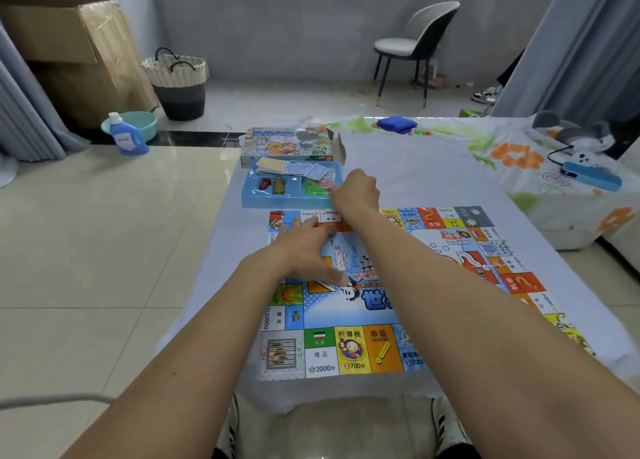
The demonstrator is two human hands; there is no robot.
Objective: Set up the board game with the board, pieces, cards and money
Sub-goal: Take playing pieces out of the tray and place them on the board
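Pressing board [349, 351], left hand [308, 247] flat.

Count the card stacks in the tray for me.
2 visible: a yellowish stack at the tray's far left, and blue-backed cards fanned just right of it. The right hand may hide more.

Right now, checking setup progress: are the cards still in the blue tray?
Yes, the cards lie in the blue tray.

Bright window daylight, wide-angle edge distortion
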